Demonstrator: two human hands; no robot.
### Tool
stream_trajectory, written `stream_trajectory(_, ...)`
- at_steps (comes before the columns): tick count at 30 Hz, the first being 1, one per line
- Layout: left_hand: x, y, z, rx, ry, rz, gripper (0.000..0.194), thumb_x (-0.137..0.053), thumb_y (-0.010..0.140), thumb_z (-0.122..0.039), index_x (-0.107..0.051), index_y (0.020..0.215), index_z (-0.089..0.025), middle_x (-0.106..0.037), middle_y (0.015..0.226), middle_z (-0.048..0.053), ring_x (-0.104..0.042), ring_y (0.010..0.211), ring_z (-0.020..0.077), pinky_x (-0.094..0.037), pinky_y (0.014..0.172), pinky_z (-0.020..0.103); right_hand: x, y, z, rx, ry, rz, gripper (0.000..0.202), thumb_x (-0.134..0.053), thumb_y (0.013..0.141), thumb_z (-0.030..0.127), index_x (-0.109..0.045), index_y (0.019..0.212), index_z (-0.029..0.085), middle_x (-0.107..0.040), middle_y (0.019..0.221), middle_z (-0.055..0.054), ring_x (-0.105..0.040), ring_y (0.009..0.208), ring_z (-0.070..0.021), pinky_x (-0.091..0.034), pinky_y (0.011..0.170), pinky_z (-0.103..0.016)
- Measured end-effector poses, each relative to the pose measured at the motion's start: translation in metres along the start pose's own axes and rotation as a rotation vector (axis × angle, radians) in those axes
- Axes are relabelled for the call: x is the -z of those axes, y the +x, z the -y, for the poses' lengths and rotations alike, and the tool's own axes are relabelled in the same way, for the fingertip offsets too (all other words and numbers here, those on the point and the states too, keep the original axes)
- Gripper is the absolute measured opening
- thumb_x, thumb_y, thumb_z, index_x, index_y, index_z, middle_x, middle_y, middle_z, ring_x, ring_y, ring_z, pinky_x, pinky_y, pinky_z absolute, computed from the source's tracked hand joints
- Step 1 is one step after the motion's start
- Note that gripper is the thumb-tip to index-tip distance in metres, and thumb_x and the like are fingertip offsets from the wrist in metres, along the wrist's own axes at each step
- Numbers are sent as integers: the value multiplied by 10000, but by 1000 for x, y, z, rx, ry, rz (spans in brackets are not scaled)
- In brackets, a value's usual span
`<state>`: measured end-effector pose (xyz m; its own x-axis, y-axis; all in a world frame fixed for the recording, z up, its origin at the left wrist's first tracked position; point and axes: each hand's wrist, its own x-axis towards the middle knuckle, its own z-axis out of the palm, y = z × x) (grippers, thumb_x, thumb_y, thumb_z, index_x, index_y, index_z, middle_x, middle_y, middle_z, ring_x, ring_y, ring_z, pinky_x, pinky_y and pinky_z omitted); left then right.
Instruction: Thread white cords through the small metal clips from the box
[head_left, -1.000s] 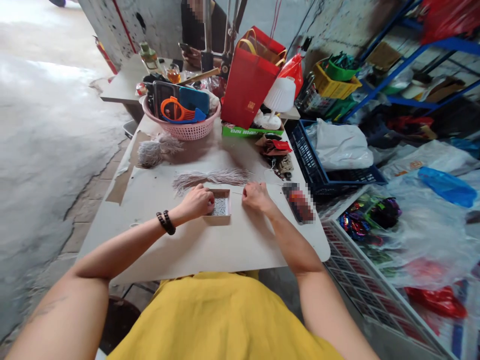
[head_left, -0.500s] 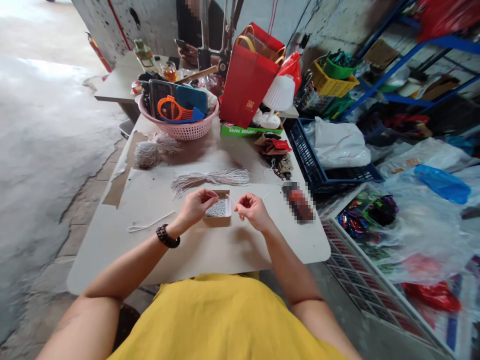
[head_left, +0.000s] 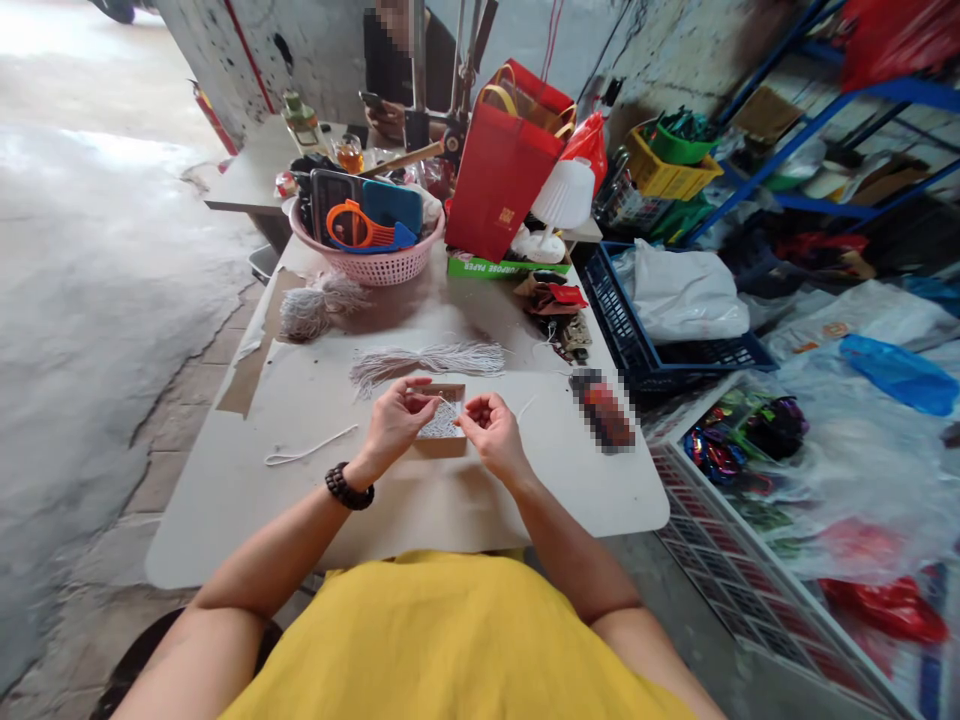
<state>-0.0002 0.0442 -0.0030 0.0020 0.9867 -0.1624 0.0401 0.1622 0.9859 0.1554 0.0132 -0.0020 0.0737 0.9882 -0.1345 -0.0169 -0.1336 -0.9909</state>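
Note:
Above a small cardboard box (head_left: 441, 449), my two hands are close together. My left hand (head_left: 400, 421) is closed in a pinch, with thumb and index finger together; whatever is between them is too small to make out. My right hand (head_left: 493, 436) pinches a thin white cord, whose loose end (head_left: 528, 406) shows to its right. A short bit of the cord spans the gap toward my left fingertips. Many tiny whitish-grey pieces (head_left: 444, 420) fill the box. Behind it lies a bundle of pale cords (head_left: 427, 364). One looped white cord (head_left: 311, 447) lies to the left.
A second cord bundle (head_left: 319, 306), a pink basket (head_left: 375, 266) of tools, a red paper bag (head_left: 502, 165) and a white lamp (head_left: 564, 195) stand farther back. Crates (head_left: 660, 372) flank the table's right side. Across from me a person (head_left: 386, 118) holds a phone.
My hands have come closer together over the box, the right one moving left toward the left fingertips. The whole view has shifted slightly.

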Motion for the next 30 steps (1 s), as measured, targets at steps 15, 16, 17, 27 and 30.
stream_trajectory(15,-2,-7,11,-270,174,-29,188,-743,707,-329,-726,820,-180,-622,1317,116,-706,821,176,-534,762,294,-13,12,-1,-43,77,46,303,-731,666,376,-648,884,183,-639,628,20,-589,581,-123,-459,573,-249)
stream_trajectory(16,-1,-8,10,-281,168,-25,173,-749,702,-335,-732,782,-182,-570,1382,114,-704,852,183,-534,780,298,-13,13,0,-46,89,52,290,-733,667,395,-661,846,179,-643,628,13,-584,574,-121,-453,559,-248)
stream_trajectory(17,-1,-9,9,-272,143,-17,181,-762,694,-343,-736,770,-181,-551,1400,118,-702,886,194,-532,800,301,-13,13,1,-46,98,51,281,-736,667,411,-665,804,176,-647,629,5,-574,561,-118,-442,537,-245)
stream_trajectory(27,-3,-11,3,85,-386,71,448,-852,617,-434,-740,927,-129,-766,826,73,-683,740,171,-529,775,314,-14,8,7,-21,95,43,290,-747,679,446,-681,753,173,-673,654,-20,-581,573,-124,-469,563,-256)
stream_trajectory(30,-7,-11,4,32,-366,71,377,-845,624,-443,-755,800,-122,-748,743,64,-650,679,152,-511,697,281,-17,8,4,-14,85,73,273,-750,679,429,-696,756,173,-680,669,-24,-615,625,-139,-494,629,-271)
